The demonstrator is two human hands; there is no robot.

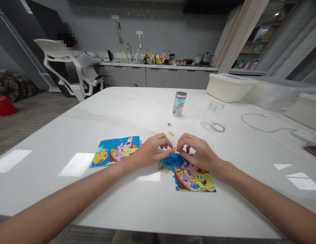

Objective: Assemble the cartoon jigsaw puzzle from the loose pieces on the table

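Note:
Between the fingertips of my left hand point(159, 147) and my right hand point(196, 149) is a small yellow puzzle piece point(174, 149). Both hands pinch it just above the far edge of a partly assembled jigsaw puzzle point(193, 179), which shows cartoon figures in a boat on blue. The puzzle's lower left has a gap, and my right hand hides part of its top. Two loose puzzle pieces, a yellow one point(171, 134) and a blue-and-yellow one point(169, 124), lie beyond my hands. Left of my left hand rests a reference picture card point(117, 149) with the same scene.
A printed tin point(179, 104) with a grey lid stands farther back. Right of it are a clear jar point(216, 106), a ring-shaped lid point(218, 127) and a white cable point(262, 130). Storage boxes point(229, 88) line the right side. A person point(84, 62) sits at the far left.

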